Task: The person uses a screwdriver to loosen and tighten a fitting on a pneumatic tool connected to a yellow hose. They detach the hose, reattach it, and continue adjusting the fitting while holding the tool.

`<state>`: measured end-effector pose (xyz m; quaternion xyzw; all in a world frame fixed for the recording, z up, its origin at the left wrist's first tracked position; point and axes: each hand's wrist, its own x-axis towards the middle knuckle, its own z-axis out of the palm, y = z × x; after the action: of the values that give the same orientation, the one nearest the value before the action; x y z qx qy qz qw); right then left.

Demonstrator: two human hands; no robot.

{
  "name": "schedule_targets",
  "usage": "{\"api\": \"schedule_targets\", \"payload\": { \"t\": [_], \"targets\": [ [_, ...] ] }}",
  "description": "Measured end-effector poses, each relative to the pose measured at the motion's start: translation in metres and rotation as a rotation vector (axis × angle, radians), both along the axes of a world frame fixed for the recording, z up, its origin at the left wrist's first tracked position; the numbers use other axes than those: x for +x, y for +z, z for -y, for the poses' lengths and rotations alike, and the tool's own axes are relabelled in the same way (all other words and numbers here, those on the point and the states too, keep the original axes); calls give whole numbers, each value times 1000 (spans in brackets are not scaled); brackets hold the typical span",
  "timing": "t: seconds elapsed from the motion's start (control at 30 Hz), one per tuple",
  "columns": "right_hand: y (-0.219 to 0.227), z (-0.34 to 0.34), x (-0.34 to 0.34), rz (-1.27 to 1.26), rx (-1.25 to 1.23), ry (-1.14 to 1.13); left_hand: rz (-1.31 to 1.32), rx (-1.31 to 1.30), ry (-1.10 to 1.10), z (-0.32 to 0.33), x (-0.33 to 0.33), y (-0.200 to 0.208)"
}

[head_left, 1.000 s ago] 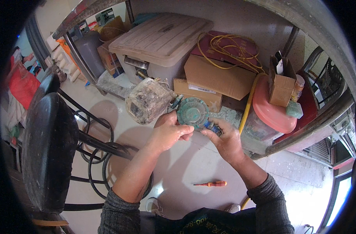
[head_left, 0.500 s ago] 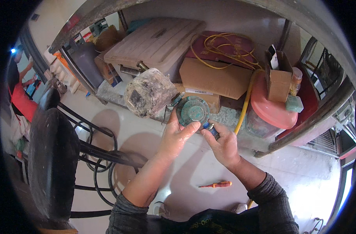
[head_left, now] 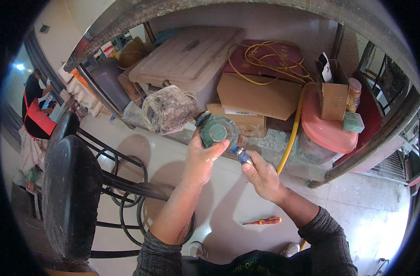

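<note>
My left hand (head_left: 201, 156) is closed around a worn green gas regulator (head_left: 212, 133), a round disc with a raised cap in its middle. The thumb presses on its lower face. A small dark fitting (head_left: 202, 118) sticks out at its upper left. At the lower right, my right hand (head_left: 263, 177) grips a blue-and-metal fitting (head_left: 241, 156) that meets the regulator's side; its far end is hidden by the fingers. Just beyond the left hand is a grimy, stained, blocky thing (head_left: 168, 110), whose kind I cannot make out.
An orange-handled screwdriver (head_left: 264, 221) lies on the floor. A black chair (head_left: 70, 198) and black hose loops (head_left: 127, 211) are at left. The shelf holds a lidded tub (head_left: 187, 55), cardboard boxes (head_left: 256, 96), a pink-lidded bin (head_left: 329, 126) and a yellow hose (head_left: 292, 138). A person (head_left: 37, 108) stands far left.
The regulator and my left hand have shifted slightly left. My right hand has moved down and away, so more of the blue-and-metal fitting shows. The view has shifted a little.
</note>
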<state>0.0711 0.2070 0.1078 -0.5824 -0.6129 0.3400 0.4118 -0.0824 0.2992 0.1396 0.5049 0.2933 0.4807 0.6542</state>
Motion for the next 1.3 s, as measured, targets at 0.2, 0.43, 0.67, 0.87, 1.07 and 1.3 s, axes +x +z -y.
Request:
{"api": "schedule_targets", "payload": {
  "t": [0.2,0.43,0.67,0.87,1.07,1.3],
  "targets": [
    [-9,-1,-8,-38,81,-8,138,83,-165,3,-2,18],
    [-16,6,-33,-290,156,153,590,-300,-345,1,9,21],
    [-6,12,-24,-115,73,112,585,-363,-368,-8,9,0],
    [-6,8,-28,69,76,10,508,-173,-262,-6,16,-13],
    [-8,7,-23,175,-3,-35,487,-158,-194,0,23,-14],
    [-7,6,-26,238,67,-94,294,-254,-34,7,32,-12]
  ]
}}
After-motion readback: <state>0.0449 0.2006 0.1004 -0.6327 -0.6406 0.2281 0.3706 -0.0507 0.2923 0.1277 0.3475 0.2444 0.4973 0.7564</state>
